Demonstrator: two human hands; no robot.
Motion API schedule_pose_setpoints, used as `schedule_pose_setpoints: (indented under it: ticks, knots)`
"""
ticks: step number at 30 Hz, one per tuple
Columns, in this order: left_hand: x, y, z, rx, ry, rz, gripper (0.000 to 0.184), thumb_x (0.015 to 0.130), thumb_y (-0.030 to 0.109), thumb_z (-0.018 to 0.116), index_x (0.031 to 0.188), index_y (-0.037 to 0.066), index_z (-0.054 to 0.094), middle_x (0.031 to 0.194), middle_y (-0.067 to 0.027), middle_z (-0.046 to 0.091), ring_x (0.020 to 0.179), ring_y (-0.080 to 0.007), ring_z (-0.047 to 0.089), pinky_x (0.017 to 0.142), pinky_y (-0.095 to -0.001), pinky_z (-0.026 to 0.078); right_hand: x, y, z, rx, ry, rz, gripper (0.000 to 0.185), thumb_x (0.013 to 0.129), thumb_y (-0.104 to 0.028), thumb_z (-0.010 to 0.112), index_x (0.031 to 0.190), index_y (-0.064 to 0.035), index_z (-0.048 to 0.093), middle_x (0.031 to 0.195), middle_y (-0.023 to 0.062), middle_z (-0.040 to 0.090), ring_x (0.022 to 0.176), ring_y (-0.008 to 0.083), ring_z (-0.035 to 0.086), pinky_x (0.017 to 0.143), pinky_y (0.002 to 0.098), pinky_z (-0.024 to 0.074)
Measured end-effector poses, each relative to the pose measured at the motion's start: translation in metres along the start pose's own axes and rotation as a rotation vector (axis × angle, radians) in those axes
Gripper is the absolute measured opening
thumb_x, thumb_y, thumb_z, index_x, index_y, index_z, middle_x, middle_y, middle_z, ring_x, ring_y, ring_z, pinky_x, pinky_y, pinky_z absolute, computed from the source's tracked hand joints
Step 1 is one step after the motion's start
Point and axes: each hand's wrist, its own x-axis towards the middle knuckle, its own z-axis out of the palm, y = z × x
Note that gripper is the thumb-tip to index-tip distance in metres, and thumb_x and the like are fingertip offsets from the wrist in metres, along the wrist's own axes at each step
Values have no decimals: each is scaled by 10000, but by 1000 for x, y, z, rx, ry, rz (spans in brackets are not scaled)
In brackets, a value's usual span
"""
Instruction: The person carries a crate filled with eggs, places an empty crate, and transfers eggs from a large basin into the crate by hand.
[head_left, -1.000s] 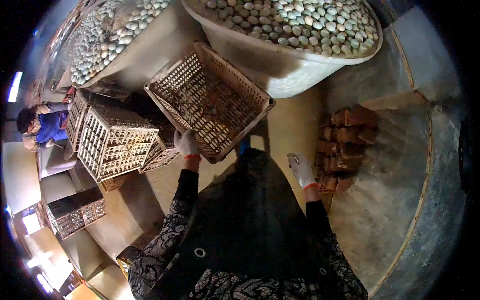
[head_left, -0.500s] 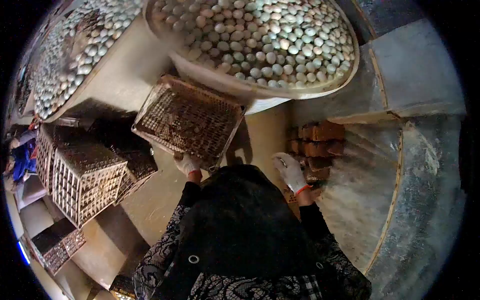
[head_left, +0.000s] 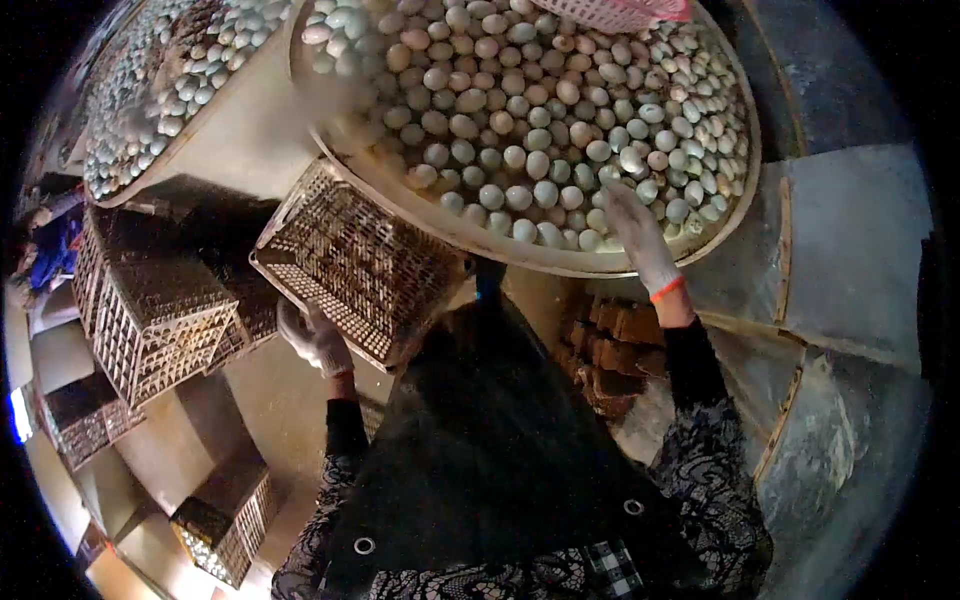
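Fingers of the knit-gloved left hand point(head_left: 314, 340) clamp the near-left rim of the grimy, rectangular plastic lattice crate point(head_left: 355, 265), which tilts beside the smooth, rounded pale vat point(head_left: 480, 246). Stretched over smooth, oval, pale green and cream eggs point(head_left: 540, 165) inside that vat, the gloved right hand point(head_left: 640, 235) has its fingertips down among them, though whether they pinch one I cannot tell. A pink perforated basket point(head_left: 610, 12) sits at the far edge, stacked slatted crates point(head_left: 165, 300) stand left, and rough reddish bricks point(head_left: 612, 355) lie below the vat.
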Motion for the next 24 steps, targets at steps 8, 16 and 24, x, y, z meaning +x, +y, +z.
schedule_pose_setpoints:
  ticks: [8, 16, 24]
  knots:
    - [-10, 197, 177, -252, -1181, -62, 577, 794, 252, 647, 1260, 15, 404, 1131, -128, 572, 991, -272, 565, 875, -366, 462, 50, 13, -9, -346, -386, 57, 640, 769, -45, 451, 1369, 0, 231, 1427, 131, 242, 1336, 254, 195, 1107, 368, 167]
    - [-32, 139, 269, 509, -1341, 648, 1131, 491, 440, 813, 1370, 111, 183, 1176, -283, 433, 1104, -421, 443, 921, -408, 422, 52, -50, -3, 443, -312, 617, 602, 924, -403, 341, 1427, -170, 107, 1470, 80, 132, 1336, 291, 159, 1056, 455, 235]
    - [-32, 162, 287, 610, -1447, 288, 1007, 605, 387, 749, 1370, 89, 166, 1219, -253, 432, 1143, -431, 370, 948, -427, 385, 94, 15, 41, 373, -164, 586, 794, 777, -653, 450, 1303, -63, 376, 1270, 75, 424, 1144, 235, 406, 960, 399, 323]
